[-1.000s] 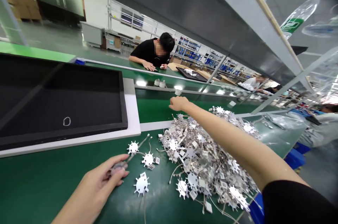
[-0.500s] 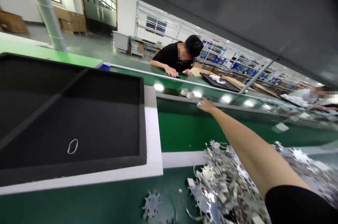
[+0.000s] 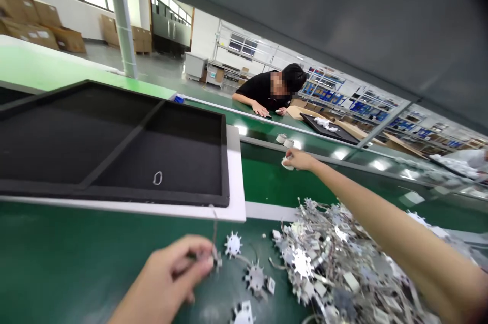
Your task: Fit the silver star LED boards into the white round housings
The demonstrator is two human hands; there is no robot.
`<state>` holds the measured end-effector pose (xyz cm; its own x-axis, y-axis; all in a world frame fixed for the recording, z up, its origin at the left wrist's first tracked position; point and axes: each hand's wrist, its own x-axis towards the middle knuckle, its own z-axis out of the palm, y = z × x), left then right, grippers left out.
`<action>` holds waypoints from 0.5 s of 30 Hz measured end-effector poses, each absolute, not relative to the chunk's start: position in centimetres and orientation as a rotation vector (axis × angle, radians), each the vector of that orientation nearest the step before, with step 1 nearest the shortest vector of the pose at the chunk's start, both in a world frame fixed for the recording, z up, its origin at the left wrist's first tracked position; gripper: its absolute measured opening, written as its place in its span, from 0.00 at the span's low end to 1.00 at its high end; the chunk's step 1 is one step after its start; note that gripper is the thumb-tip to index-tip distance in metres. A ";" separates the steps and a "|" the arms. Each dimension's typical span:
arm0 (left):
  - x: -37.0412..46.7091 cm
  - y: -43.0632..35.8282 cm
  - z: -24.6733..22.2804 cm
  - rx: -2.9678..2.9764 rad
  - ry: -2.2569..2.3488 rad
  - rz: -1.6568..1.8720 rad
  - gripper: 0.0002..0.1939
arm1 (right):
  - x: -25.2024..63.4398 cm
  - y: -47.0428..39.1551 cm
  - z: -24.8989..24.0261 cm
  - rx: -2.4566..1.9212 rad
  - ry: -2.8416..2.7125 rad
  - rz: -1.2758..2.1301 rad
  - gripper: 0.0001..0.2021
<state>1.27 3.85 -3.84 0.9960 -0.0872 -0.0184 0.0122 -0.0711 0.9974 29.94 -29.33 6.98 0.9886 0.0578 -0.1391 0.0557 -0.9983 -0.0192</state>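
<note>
My left hand (image 3: 171, 273) is closed in a pinch on a small grey part with a thin wire (image 3: 215, 235), low over the green bench. Beyond the bench, my right hand (image 3: 301, 159) grips a white round piece (image 3: 287, 164) above the green belt (image 3: 267, 176). Two similar white cup-like pieces (image 3: 288, 144) sit on the far ledge just past that hand. Near my left hand lie loose spiked metal discs (image 3: 255, 277), one beside a small white block (image 3: 271, 285). A large heap of spiked discs with wires (image 3: 335, 263) spreads under my right forearm.
A black divided tray (image 3: 198, 156) rests on a white board (image 3: 237, 176) at left, with a white loop (image 3: 157, 178) inside. Across the line a co-worker (image 3: 263, 90) leans over the bench beside a black tray of white parts (image 3: 331, 130). A grey shelf (image 3: 305, 3) hangs overhead.
My left hand has come into view with the small wired part. My right hand has brought the white piece off the ledge area, toward me. The whole view has shifted.
</note>
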 end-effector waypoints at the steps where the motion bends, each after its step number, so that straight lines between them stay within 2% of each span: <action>1: 1.6 4.1 -2.3 1.555 -0.025 0.013 0.17 | 28.0 -28.1 8.0 -3.103 -0.196 0.191 0.14; 6: 2.7 5.3 1.8 1.380 0.063 0.435 0.17 | 13.9 -20.6 10.1 -2.867 -0.853 0.211 0.16; 9: 2.6 5.8 1.9 1.361 0.032 0.573 0.16 | 5.0 -15.7 8.0 -2.682 -1.205 0.411 0.12; 11: 2.6 5.8 1.8 1.379 -0.022 0.625 0.13 | 1.0 -13.2 5.9 -2.628 -1.516 0.399 0.13; 15: 2.4 5.3 1.1 1.526 -0.199 0.665 0.09 | -1.7 -12.3 3.0 -2.535 -1.499 0.307 0.14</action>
<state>2.39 5.31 1.09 0.8107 0.2749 0.5169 -0.5135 -0.0901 0.8533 -1.73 -12.35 2.96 0.4702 0.8785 -0.0853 0.8411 -0.4752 -0.2581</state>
